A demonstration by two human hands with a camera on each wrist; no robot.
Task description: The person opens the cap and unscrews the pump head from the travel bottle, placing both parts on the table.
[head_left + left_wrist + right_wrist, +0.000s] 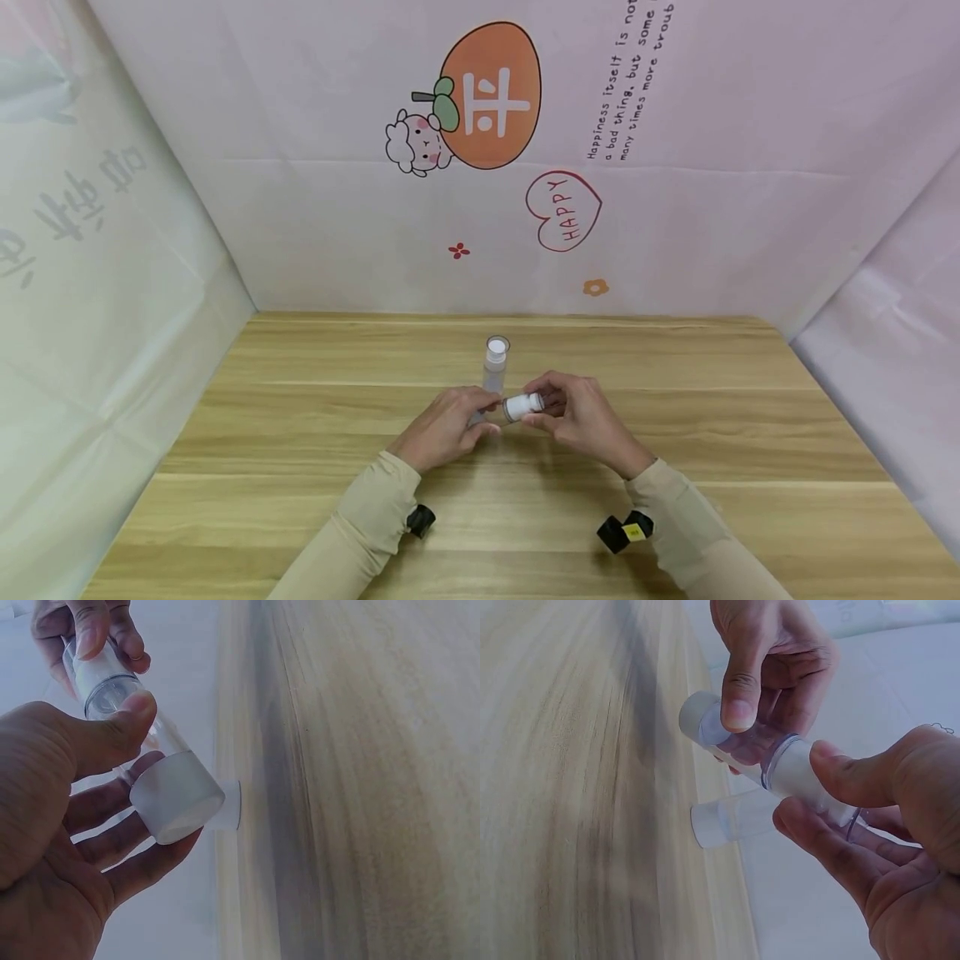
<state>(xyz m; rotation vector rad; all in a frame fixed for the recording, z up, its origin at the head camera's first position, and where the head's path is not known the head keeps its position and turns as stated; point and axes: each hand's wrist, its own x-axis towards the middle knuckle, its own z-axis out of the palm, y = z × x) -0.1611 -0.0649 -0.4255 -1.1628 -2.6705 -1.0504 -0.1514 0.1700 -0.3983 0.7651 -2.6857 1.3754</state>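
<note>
A clear pump bottle with a white base and a white pump top is held tilted between both hands, above the table. My left hand grips its transparent body, thumb on the near side and fingers round the far side. At the other end, the thumb and fingers of my right hand pinch the white pump section under its clear cap. Just behind, a second similar bottle stands upright, its lower part partly hidden by the left hand in the head view.
The wood-grain table reaches back to a printed cloth wall. More pale cloth hangs at the left and right sides. A small black device sits at the left wrist and another black device at the right.
</note>
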